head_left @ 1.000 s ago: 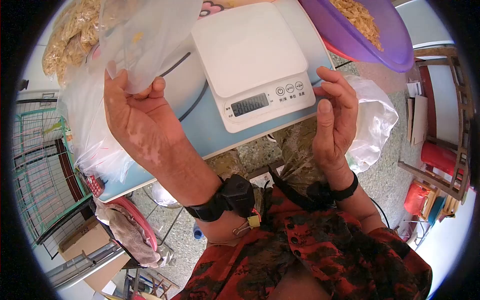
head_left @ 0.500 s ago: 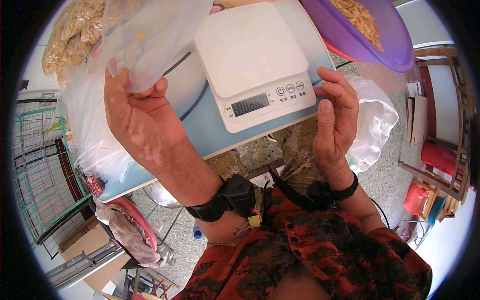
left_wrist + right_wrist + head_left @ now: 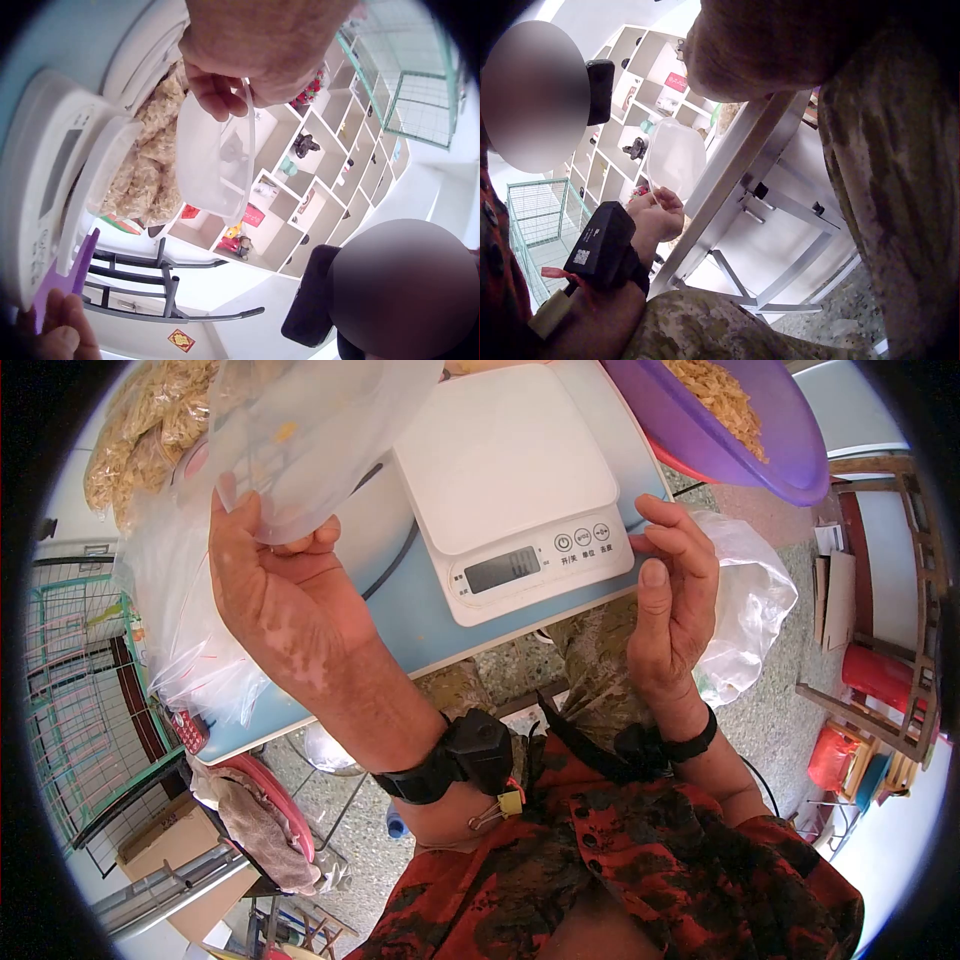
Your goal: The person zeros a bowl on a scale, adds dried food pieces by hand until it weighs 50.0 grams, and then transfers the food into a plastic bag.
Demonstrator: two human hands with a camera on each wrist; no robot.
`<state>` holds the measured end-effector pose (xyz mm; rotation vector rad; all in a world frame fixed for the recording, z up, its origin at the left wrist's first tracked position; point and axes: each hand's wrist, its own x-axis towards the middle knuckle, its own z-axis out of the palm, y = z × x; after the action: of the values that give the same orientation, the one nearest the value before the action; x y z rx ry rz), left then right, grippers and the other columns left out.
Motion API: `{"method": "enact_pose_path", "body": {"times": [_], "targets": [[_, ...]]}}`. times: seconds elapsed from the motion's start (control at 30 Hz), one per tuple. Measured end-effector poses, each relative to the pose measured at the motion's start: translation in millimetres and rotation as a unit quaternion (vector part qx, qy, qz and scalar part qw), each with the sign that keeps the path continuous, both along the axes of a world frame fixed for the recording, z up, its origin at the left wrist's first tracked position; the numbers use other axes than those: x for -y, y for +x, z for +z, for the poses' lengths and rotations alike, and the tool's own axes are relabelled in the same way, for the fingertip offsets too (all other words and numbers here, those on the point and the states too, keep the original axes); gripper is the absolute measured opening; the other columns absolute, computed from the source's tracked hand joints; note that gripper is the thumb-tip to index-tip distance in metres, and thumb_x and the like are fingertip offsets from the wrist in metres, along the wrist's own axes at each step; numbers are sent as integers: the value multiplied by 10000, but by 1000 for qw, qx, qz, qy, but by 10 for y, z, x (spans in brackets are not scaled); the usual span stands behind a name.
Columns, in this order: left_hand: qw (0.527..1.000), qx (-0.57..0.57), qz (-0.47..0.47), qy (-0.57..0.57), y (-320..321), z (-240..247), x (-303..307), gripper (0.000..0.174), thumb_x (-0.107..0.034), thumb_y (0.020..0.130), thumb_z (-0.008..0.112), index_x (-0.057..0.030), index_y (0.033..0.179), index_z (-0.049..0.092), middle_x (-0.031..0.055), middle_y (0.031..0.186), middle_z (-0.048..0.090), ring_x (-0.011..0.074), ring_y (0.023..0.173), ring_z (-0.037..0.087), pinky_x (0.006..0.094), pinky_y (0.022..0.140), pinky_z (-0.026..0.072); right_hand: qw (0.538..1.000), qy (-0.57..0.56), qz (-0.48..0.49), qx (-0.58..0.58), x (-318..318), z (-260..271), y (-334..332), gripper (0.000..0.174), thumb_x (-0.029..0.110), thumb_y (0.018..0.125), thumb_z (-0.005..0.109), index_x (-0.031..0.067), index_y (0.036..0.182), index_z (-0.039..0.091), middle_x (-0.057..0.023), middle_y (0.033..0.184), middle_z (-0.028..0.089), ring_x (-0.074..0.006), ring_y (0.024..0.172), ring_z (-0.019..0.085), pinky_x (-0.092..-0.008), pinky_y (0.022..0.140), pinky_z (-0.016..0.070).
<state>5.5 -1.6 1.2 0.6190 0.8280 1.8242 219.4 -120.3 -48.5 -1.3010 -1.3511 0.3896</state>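
My left hand (image 3: 285, 585) pinches the rim of a translucent plastic container (image 3: 320, 445), thumb on one side and fingers on the other. In the left wrist view the container (image 3: 210, 161) is tilted, its open side facing away from the table. A white kitchen scale (image 3: 505, 465) lies on the table, its platform bare and digits showing on the display (image 3: 503, 570). The container overlaps the scale's left edge in the head view. By the scale's right front corner my right hand (image 3: 675, 600) stays with fingers loosely bent, holding nothing.
A purple basin (image 3: 790, 455) with dried flakes stands at the far right. Filled clear bags (image 3: 150, 435) lie at the far left, with thin plastic bags (image 3: 200, 610) nearer me. A dark cable (image 3: 395, 560) runs beside the scale on the blue table (image 3: 400, 630).
The container has shifted a little to the right, toward the scale, in my left hand. The display has gone from full segments to fewer digits. My right hand has hardly moved.
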Motion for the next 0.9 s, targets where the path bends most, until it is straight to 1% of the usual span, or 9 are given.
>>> {"method": "enact_pose_path", "body": {"times": [0.07, 0.17, 0.27, 0.37, 0.47, 0.57, 0.67, 0.77, 0.9], "targets": [[1000, -2, -2, -3, 0, 2, 1, 437, -72, 814, 689, 43, 1218, 571, 85, 964, 669, 119, 699, 586, 235, 590, 420, 1000, -1, 0, 5, 1, -4, 7, 225, 110, 1004, 472, 6, 1203, 488, -208, 1345, 472, -267, 1235, 462, -375, 1047, 380], [1000, -19, 5, 4, 25, 13, 3, 434, -85, 829, 676, 40, 1232, 573, 88, 989, 670, 121, 733, 601, 233, 584, 406, 998, 11, -7, 58, -8, -37, 38, 267, 90, 1015, 420, 6, 1262, 474, -215, 1371, 470, -211, 1166, 504, -335, 968, 443], [997, -60, -21, 34, 15, -2, 22, 461, -97, 842, 652, 48, 1269, 559, 109, 1073, 667, 154, 826, 638, 251, 645, 473, 998, 8, -7, 54, -2, -37, 37, 264, 89, 1013, 422, 7, 1258, 476, -214, 1367, 472, -205, 1150, 506, -334, 967, 444], [994, -98, -24, 39, 52, 12, -3, 527, -114, 875, 609, 129, 1321, 470, 137, 962, 664, 181, 748, 652, 289, 571, 524, 1000, -3, -4, 5, 6, -15, 14, 230, 122, 1006, 472, 2, 1200, 499, -208, 1339, 478, -271, 1228, 470, -377, 1049, 377], [999, -31, -37, 2, 159, 122, -24, 509, -87, 874, 607, 125, 1317, 473, 123, 889, 658, 153, 655, 628, 280, 513, 516, 1000, -3, -3, 8, 4, -22, 21, 227, 116, 1003, 472, 0, 1196, 506, -209, 1338, 480, -274, 1227, 470, -377, 1047, 379], [990, -82, -113, 7, 134, 98, 27, 481, -58, 872, 618, 111, 1303, 489, 66, 801, 624, 112, 572, 579, 266, 441, 492, 1000, -7, -7, 14, 9, -22, 26, 223, 106, 1000, 471, -1, 1192, 508, -206, 1340, 480, -272, 1228, 469, -377, 1048, 376], [986, -118, -118, 7, 168, 113, 45, 452, -52, 874, 634, 98, 1282, 510, 16, 739, 571, 83, 537, 539, 250, 395, 462, 1000, -8, -5, 0, 11, -8, 9, 221, 99, 998, 471, 0, 1191, 510, -202, 1340, 482, -268, 1229, 468, -376, 1052, 371], [982, -160, -102, 2, 185, 112, 35, 434, -55, 874, 648, 93, 1264, 527, -5, 721, 547, 69, 537, 519, 243, 398, 456, 1000, -11, -6, 8, 14, 3, 12, 218, 97, 998, 470, 0, 1190, 512, -197, 1338, 486, -265, 1229, 468, -373, 1051, 372], [985, -153, -75, 3, 214, 100, 27, 391, -70, 883, 648, 73, 1236, 555, 1, 741, 556, 83, 578, 533, 251, 454, 467, 1000, -6, -5, 10, 8, -12, 21, 217, 98, 999, 470, 2, 1190, 509, -198, 1337, 487, -266, 1225, 472, -370, 1047, 377]]}}
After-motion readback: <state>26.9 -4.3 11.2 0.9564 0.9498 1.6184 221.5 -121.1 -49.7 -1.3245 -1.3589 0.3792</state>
